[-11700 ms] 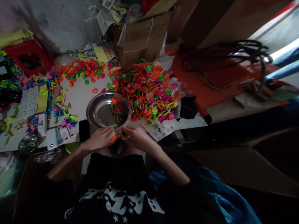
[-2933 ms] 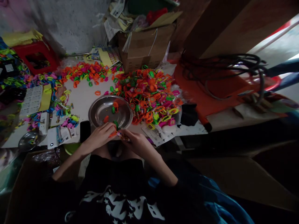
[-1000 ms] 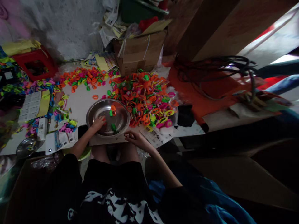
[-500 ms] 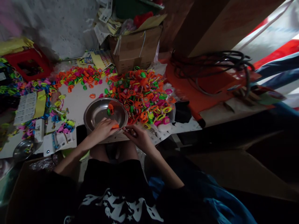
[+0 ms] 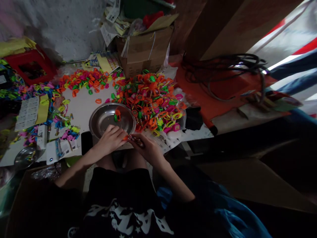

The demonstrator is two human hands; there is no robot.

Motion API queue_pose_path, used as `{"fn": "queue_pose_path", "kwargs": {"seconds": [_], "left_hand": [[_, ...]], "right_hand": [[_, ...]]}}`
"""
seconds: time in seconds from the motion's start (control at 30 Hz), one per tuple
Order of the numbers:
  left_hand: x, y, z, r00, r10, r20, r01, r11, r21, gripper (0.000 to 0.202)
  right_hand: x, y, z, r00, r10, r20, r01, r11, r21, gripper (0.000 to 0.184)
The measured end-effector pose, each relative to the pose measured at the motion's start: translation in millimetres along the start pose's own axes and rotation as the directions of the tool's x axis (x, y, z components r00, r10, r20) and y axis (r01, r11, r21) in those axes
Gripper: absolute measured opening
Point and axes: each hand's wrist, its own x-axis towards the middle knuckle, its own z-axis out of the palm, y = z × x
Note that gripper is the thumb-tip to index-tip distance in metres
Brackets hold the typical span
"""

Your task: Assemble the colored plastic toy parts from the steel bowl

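Note:
My left hand (image 5: 110, 140) rests at the near rim of a round steel bowl (image 5: 102, 116), fingers pinched on a small orange plastic piece (image 5: 125, 137). My right hand (image 5: 146, 148) meets it just right of the bowl, fingers curled round small parts I cannot make out. The bowl holds a few orange and green pieces (image 5: 117, 115). A big heap of orange, green, pink and yellow plastic clips (image 5: 151, 99) lies right behind the bowl on the white tabletop (image 5: 81, 105).
A second spread of clips (image 5: 84, 79) lies at the back left. Cardboard box (image 5: 143, 49) stands behind the heap. Black cables (image 5: 230, 69) lie on an orange sheet to the right. Sticker sheets (image 5: 28, 110), a small steel dish (image 5: 26, 157) and a red crate (image 5: 31, 67) sit left.
A second ago my left hand reached into the bowl; it came back to the near rim with an orange piece and now meets my right hand.

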Motion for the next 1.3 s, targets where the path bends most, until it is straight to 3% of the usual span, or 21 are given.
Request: {"fn": "queue_pose_path", "kwargs": {"seconds": [0.2, 0.43, 0.5, 0.7, 1.13, 1.3], "left_hand": [[-1.0, 1.8, -4.5, 0.999, -0.008, 0.046, 0.007, 0.999, 0.032, 0.017], [-0.2, -0.7, -9.9, 0.996, 0.012, 0.084, -0.017, 0.998, 0.056, 0.017], [1.6, -1.7, -12.2, 0.996, 0.026, 0.087, -0.03, 0.998, 0.053, 0.018], [6.3, -1.3, -14.9, 0.997, 0.033, 0.069, -0.036, 0.999, 0.033, 0.023], [3.0, 0.2, -15.2, 0.995, 0.084, 0.062, -0.088, 0.994, 0.07, 0.021], [-3.3, 1.4, -8.6, 0.992, 0.087, 0.087, -0.09, 0.995, 0.035, 0.02]], "right_hand": [[-0.7, -0.1, -0.6, 0.991, -0.13, -0.024, 0.125, 0.98, -0.157, 0.019], [-4.8, 0.1, -8.8, 0.962, -0.198, 0.19, 0.258, 0.887, -0.383, 0.031], [-5.9, -0.5, -9.0, 0.962, -0.193, 0.194, 0.256, 0.886, -0.386, 0.03], [-4.4, -4.9, -7.1, 0.99, -0.139, 0.036, 0.143, 0.938, -0.315, 0.025], [-5.3, -7.0, -9.6, 0.969, -0.226, 0.099, 0.246, 0.904, -0.35, 0.021], [-3.4, -5.7, -11.8, 0.947, -0.2, 0.253, 0.279, 0.902, -0.329, 0.024]]}}
